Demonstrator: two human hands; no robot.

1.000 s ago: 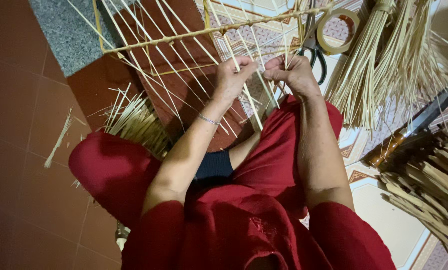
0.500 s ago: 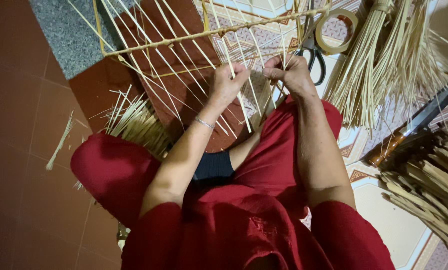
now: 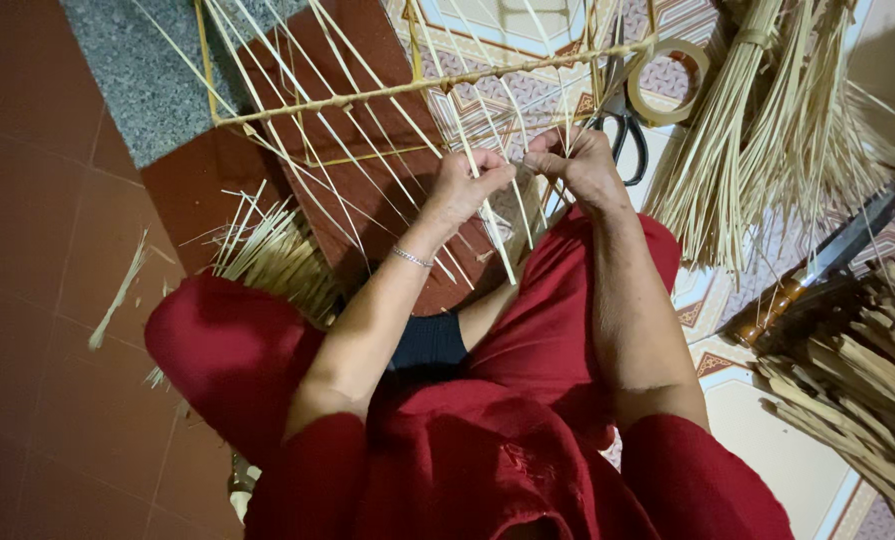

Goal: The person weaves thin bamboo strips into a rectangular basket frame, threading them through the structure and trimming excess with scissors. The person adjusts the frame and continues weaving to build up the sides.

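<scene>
A frame of thin bamboo sticks point(image 3: 387, 95) with many pale strips crossing it rests on the floor in front of my knees. My left hand point(image 3: 464, 185) is closed on one or more of the strips near the frame's lower edge. Right beside it, my right hand point(image 3: 574, 165) pinches the strips too, fingers almost touching the left hand. I wear red clothes and a thin bracelet point(image 3: 410, 258) on the left wrist.
Black-handled scissors point(image 3: 627, 130) and a roll of tape point(image 3: 667, 80) lie beyond my right hand. A bundle of pale strips point(image 3: 767, 140) fans out at the right, by a knife with a wooden handle point(image 3: 807, 280) and split bamboo pieces point(image 3: 857, 380). Short offcuts point(image 3: 267, 250) lie left.
Both hands stay together on the strips, shifting only slightly downward along them. The frame has barely moved.
</scene>
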